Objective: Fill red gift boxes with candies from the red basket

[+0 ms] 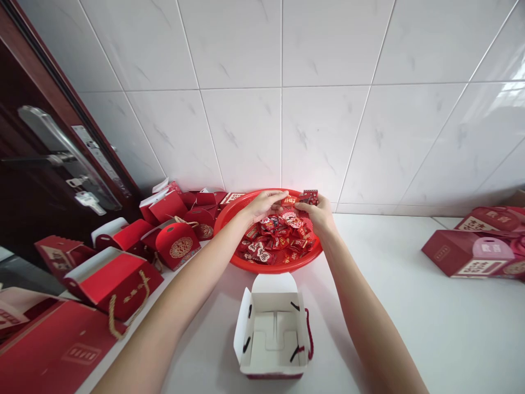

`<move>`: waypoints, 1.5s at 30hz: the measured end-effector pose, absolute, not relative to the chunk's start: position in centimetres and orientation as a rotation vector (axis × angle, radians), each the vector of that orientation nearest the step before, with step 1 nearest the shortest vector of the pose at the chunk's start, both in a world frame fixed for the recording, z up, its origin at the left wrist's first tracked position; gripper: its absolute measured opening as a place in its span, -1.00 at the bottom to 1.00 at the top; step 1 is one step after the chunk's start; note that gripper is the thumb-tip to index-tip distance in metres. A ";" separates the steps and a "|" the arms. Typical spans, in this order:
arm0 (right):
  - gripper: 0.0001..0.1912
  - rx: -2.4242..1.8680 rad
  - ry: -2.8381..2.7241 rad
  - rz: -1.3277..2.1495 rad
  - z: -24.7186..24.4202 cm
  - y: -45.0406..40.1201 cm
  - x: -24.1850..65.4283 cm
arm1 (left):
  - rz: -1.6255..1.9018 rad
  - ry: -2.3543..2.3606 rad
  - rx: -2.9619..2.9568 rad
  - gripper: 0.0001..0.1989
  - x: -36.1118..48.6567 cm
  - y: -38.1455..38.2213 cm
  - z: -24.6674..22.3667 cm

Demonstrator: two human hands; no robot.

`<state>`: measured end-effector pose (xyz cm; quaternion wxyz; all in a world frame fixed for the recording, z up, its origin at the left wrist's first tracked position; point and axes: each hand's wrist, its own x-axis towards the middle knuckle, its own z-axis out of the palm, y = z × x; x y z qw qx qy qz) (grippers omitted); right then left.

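Observation:
A red oval basket (268,268) holds many red-wrapped candies (262,251). My left hand (266,205) reaches over its back part, fingers bent beside a red candy packet (289,201); whether it grips the packet is unclear. At the basket's back right, my right hand (318,210) is closed on a dark red candy packet (310,196), its thumb pointing left toward the other hand. In front of the basket stands an open white-lined box (274,334) with a dark red rope handle (309,334); nothing lies inside it.
Several red gift boxes (115,273) crowd the left side, some with rope handles. More red boxes (471,251) lie at the right on the white table (389,273). Behind is a tiled wall (320,137); a dark door (41,164) with keys stands at the left.

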<state>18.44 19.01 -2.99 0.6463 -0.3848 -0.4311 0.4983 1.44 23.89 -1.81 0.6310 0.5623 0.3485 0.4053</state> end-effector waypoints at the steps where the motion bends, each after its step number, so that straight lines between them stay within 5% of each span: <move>1: -0.73 -0.881 -0.990 1.116 -3.0 19.0 18.4 | 0.899 0.822 1.256 -0.64 1.4 23.9 -1.7; 9: -0.79 -0.976 -1.075 0.939 -3.1 19.1 18.0 | 0.778 0.806 1.246 -0.80 1.3 23.5 -1.1; 18: -0.79 -0.944 -0.991 0.910 -3.3 19.3 18.5 | 0.784 0.880 1.460 -0.65 1.0 23.7 -1.6; 25: -0.76 -0.925 -0.952 0.952 -3.5 19.5 18.6 | 0.138 0.919 1.973 -0.80 1.7 23.2 -3.1; 35: -0.63 -0.904 -0.953 1.055 -3.4 19.4 18.7 | 0.230 1.079 2.208 -0.70 3.1 24.2 -6.7; 45: -0.62 -0.920 -0.867 1.130 -3.2 19.3 18.8 | 0.294 1.125 2.127 -0.77 1.0 24.3 -3.8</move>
